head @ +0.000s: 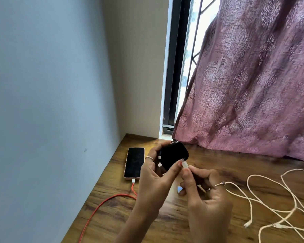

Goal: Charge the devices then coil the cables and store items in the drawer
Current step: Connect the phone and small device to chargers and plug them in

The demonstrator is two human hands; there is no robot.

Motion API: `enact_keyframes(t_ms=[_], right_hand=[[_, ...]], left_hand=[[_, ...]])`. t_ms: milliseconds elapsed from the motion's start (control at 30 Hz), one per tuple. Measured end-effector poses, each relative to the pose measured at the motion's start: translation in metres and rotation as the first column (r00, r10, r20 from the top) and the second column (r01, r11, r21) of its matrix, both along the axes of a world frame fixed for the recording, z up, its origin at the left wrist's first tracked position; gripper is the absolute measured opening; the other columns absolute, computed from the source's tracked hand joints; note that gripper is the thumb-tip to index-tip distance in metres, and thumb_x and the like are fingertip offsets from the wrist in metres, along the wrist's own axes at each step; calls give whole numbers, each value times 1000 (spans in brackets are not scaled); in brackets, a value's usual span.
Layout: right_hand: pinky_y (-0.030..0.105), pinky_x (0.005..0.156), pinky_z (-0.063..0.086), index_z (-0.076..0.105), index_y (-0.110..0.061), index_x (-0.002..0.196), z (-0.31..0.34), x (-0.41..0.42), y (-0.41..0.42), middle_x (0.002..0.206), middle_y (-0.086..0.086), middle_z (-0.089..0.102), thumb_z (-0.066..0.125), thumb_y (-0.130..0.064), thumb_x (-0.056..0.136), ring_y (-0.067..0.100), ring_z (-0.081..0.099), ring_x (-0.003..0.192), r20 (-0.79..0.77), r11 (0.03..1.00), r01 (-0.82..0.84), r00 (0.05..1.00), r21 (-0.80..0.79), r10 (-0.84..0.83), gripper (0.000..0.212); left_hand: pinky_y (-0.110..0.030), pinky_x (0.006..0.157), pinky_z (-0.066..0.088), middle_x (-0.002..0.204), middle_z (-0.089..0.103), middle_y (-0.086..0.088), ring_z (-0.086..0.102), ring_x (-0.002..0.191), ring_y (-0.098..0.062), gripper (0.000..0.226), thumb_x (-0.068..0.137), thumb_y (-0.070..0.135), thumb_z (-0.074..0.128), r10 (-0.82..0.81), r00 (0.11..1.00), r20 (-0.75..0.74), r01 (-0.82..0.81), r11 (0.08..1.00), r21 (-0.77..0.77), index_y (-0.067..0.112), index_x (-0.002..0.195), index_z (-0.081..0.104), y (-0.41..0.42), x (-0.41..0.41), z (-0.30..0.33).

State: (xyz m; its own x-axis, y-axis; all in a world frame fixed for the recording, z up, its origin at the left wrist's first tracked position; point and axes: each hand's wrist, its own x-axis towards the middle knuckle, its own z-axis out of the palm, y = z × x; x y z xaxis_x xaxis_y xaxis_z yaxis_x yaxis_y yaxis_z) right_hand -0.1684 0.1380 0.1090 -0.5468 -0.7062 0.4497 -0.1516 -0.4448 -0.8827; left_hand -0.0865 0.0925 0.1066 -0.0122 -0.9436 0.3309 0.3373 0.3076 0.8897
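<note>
The right hand (203, 192) is nearest the camera, its thumb and forefinger pinched on the white plug (184, 163) of a white cable (249, 202), with the other fingers curled in below. The plug's metal tip points up and away, right against the near edge of a small black device (174, 157); whether the tip is already in a port cannot be told.

The left hand (154, 174) grips that black device, fingers wrapped round its far and left sides and thumb along the near side, reaching to the plug. A ring shows on one left finger, and rings show on two right fingers. Both hands are raised above the wooden desk (209, 223).

From the back of the right hand the white cable trails off to the right and lies in loose, overlapping loops on the desk, with two further white connector ends resting near the lower right of the loops.

To the left of the left hand a phone (134, 162) in a pale pink case lies flat, screen up and dark, near the wall (42, 102). A red cable (104, 204) is plugged into its near end through a white connector and curves away left and down along the desk toward the camera.

Beyond the hands a mauve patterned curtain (252, 85) hangs down to the desk's back edge, with a strip of window (181, 67) showing beside it.
</note>
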Motion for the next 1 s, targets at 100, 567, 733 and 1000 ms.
enact_keyframes(t_ms=[100,567,733,1000], right_hand=[[15,45,49,66,-29,75,1,-2,1,74,-4,72,68,-23,75,16,63,46,32,1000,-16,999,-15,17,6],[14,51,50,69,-27,96,3,-8,8,73,-3,67,63,-17,79,10,59,51,7,995,-74,997,-63,74,20],[14,59,50,67,-39,106,1,-14,10,79,-7,68,60,-20,84,11,60,58,-86,997,-63,995,-51,59,30],[7,69,48,68,-38,106,-6,-19,9,88,-12,72,59,-21,84,6,68,74,-125,997,-49,991,-65,41,29]], left_hand=[[-20,77,53,104,70,-3,69,98,-20,46,76,0,73,8,997,79,-4,999,-42,21,113,54,1,6,-1],[-19,84,50,113,66,7,64,108,-16,45,83,-3,62,42,982,181,4,968,-249,31,109,47,7,10,1],[-20,89,49,119,65,9,60,116,-17,50,83,-10,59,67,979,193,-4,951,-310,32,109,47,6,11,2],[-24,79,55,99,72,1,69,93,-19,37,82,10,68,22,995,101,-12,995,-101,29,110,52,9,6,11]])
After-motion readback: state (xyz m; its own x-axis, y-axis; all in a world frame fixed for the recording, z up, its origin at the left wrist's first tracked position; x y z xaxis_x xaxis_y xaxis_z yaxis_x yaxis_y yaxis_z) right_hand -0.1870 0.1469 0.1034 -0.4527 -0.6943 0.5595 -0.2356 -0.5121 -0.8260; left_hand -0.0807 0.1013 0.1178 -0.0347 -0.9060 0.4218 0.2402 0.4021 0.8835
